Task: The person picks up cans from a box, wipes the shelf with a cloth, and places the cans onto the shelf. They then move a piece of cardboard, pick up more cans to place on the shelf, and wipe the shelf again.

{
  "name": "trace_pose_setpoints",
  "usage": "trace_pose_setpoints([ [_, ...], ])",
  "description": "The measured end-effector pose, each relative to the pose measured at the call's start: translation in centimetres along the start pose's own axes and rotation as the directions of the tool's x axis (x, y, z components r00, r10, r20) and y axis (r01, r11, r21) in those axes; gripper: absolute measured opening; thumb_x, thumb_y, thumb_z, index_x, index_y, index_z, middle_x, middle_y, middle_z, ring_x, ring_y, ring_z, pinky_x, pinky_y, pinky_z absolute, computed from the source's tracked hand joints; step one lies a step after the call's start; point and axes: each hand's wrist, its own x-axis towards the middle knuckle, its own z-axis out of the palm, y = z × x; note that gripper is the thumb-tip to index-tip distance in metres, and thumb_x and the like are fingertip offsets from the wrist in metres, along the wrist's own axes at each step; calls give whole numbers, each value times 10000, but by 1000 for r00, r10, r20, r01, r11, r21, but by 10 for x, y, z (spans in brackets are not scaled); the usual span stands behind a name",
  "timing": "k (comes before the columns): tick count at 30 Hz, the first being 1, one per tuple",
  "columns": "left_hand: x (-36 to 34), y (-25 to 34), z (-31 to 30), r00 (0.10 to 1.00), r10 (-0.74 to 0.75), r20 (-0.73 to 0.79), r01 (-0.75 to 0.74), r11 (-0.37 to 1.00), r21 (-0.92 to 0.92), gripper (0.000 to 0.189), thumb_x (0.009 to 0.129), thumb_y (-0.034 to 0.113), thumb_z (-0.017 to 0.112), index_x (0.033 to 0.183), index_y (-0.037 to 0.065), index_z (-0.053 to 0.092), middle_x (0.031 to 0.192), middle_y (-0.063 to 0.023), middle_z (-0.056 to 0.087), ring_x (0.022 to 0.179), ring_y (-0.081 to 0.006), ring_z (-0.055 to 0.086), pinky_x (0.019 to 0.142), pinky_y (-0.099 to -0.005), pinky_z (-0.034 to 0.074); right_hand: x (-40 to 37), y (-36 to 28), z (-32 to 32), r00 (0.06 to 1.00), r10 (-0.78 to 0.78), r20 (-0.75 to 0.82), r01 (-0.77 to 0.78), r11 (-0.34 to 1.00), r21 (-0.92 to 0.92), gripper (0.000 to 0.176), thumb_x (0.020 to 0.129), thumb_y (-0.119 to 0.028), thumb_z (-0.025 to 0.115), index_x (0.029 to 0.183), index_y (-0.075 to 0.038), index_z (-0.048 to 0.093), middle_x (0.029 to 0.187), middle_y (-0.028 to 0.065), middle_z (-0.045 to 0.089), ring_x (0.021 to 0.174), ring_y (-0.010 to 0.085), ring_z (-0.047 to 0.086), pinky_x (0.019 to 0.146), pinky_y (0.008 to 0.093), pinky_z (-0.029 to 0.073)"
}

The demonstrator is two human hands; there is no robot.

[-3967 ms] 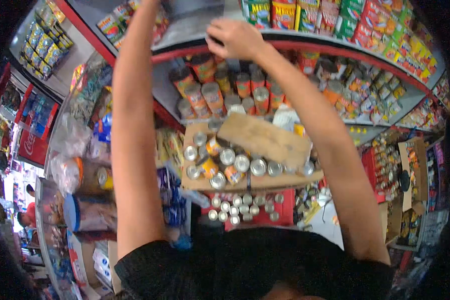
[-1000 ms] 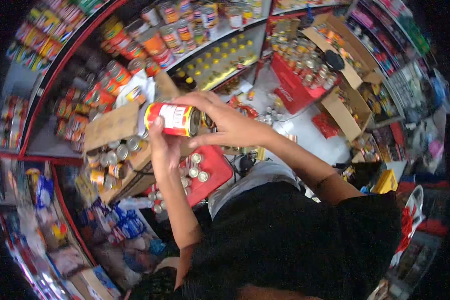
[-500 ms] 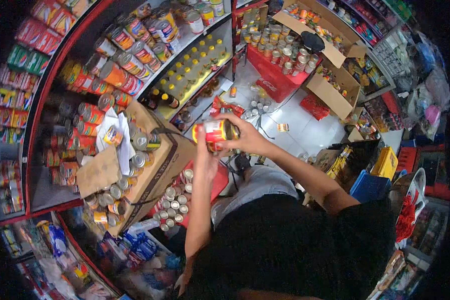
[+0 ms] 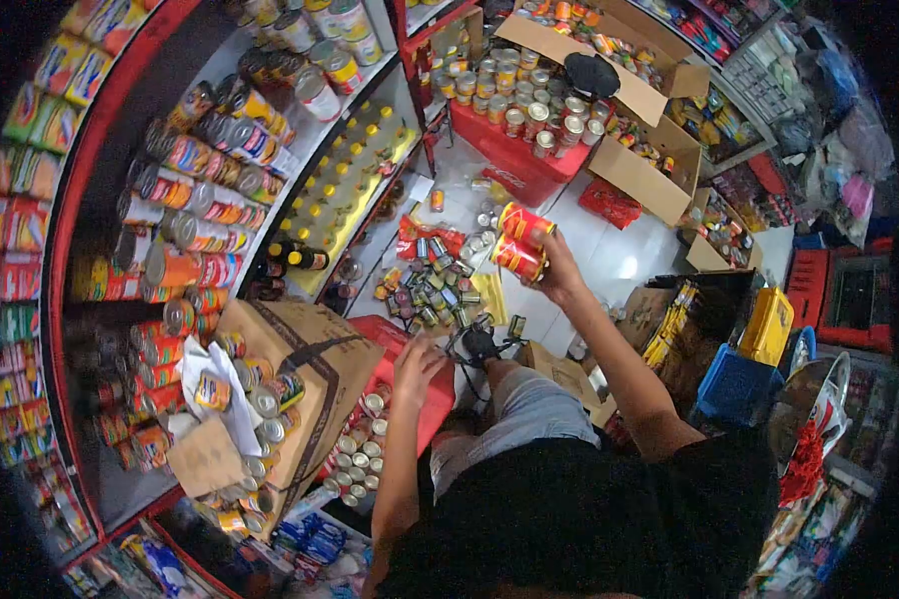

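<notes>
- half a second ago both hands met on the cans in front of the body; now the left hand [image 4: 417, 365] has let go and only the right hand [image 4: 561, 272] carries them.
- the right hand is closed around two red cans [image 4: 517, 256], one stacked against the other, with the arm stretched forward and away from the body.
- the left hand is open with its fingers spread and holds nothing. it has dropped lower and nearer the body than the right.
- so the cans have passed to one hand and the other is free. the two hands are now well apart, with the cans beyond the left hand and off to its right.
- just below the left hand is a red crate [image 4: 440, 394] with silver can tops showing at its near edge.
- to the left of the left hand is a cardboard box [image 4: 315, 359] with loose tins along its side.
- below the right hand and the held cans, on the floor, lies a heap of small tins [image 4: 432, 290]. the hand is above it, not touching.
- further out past the right hand are a second red crate [image 4: 509, 170] full of cans and an open carton [image 4: 634, 165].
- far to the left of both hands run shelves of cans [image 4: 205, 205].
</notes>
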Motion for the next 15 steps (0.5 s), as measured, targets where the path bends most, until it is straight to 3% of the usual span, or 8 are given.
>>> trace_pose_setpoints([
  [4, 21, -9, -30, 1000, -9, -23, 10, 998, 58, 243, 853, 208, 564, 1042, 56, 579, 894, -57, 591, 819, -178, 578, 770, -339, 496, 53, -43, -10, 982, -147, -115, 137, 987, -84, 470, 781, -417, 637, 1167, -278, 407, 1059, 18, 511, 856, 205, 560, 604, 385, 465],
  [6, 35, -18, -52, 988, 3, -157, 56, 927, 370, 232, 853, 203, 558, 1034, 61, 583, 855, -48, 586, 770, -141, 563, 684, -293, 487, 111, -74, -20, 916, -396, -68, 394, 918, -39, 487, 808, -302, 647, 1204, -160, 402, 1066, 57, 526, 869, 217, 568, 664, 413, 507],
  [8, 49, -35, -94, 991, -8, -133, 106, 653, 750, 229, 862, 225, 552, 1013, 59, 596, 775, -29, 576, 687, -119, 551, 618, -260, 461, 169, -128, -25, 848, -530, 18, 531, 847, -35, 461, 832, -212, 626, 1207, -29, 431, 1110, 111, 538, 967, 218, 565, 736, 371, 515],
  [10, 50, -74, -142, 979, 51, -195, 130, 581, 803, 246, 870, 253, 541, 989, 48, 609, 669, -8, 560, 610, -122, 542, 579, -256, 458, 216, -189, -19, 655, -756, 12, 682, 584, -440, 409, 815, -155, 641, 1181, -39, 500, 1051, 79, 587, 945, 175, 573, 799, 296, 474],
  [12, 50, -103, -199, 964, -267, 3, 254, 921, 296, 265, 874, 264, 539, 972, 28, 611, 670, -11, 566, 574, -125, 545, 554, -265, 461, 278, -244, -30, 537, -788, 302, 675, 186, -714, 452, 767, -136, 682, 1173, -36, 513, 1026, 65, 597, 929, 159, 561, 815, 285, 457],
  [13, 52, -135, -239, 965, -226, -131, 261, 793, 550, 246, 872, 251, 542, 973, 37, 612, 717, -13, 574, 586, -121, 552, 545, -260, 461, 268, -267, -12, 548, -735, 399, 568, -22, -822, 483, 727, -125, 708, 1164, -47, 519, 996, 73, 597, 918, 159, 558, 814, 276, 454],
  [14, 56, -159, -261, 956, -155, -250, 293, 594, 749, 228, 871, 237, 544, 974, 46, 613, 765, -16, 581, 599, -117, 560, 536, -255, 461, 316, -282, -27, 506, -689, 520, 650, -92, -754, 494, 693, -146, 723, 1143, -64, 537, 1001, 96, 601, 894, 174, 575, 795, 295, 461],
  [15, 51, -159, -253, 950, -168, -264, 311, 594, 742, 228, 871, 237, 544, 974, 46, 613, 765, -16, 581, 599, -117, 560, 536, -255, 461, 336, -296, -25, 306, -605, 735, 692, -389, -608, 478, 678, -163, 720, 1120, -82, 559, 974, 108, 615, 851, 181, 589, 773, 321, 471],
])
